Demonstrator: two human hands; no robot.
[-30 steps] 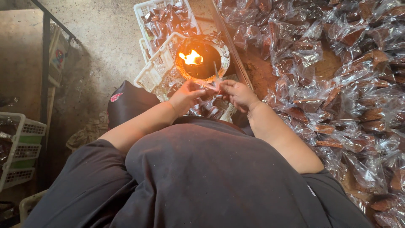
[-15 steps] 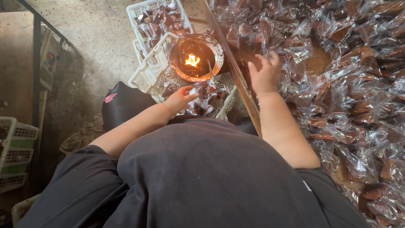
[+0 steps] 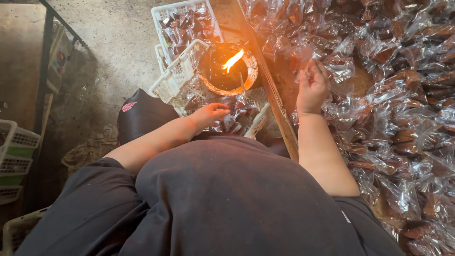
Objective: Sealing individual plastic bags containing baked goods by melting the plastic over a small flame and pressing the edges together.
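The right hand (image 3: 312, 87) had moved. A second before, both hands were close together just below the little lamp (image 3: 228, 68) with its flame. Half a second later the right hand was already out over the big pile of clear packets (image 3: 393, 95), and now it was a bit farther in. It reached across the wooden edge (image 3: 272, 92) that ran between the two hands. Its fingers were half open and curled, touching one packet at the top of the pile. I could not tell if it had a firm hold of that packet yet.

The left hand (image 3: 211, 115) had hardly moved. It rested on the packets in the white basket (image 3: 177, 78), right under the lamp. Its fingers were loosely bent, and I could not tell if it held anything.

The flame leaned to one side now, and it looked smaller than it did a second before.

So it looked like one packet was done with at the flame and the right hand had gone for another one. The finished ones seemed to lie by the left hand, and the waiting ones all around the right hand.
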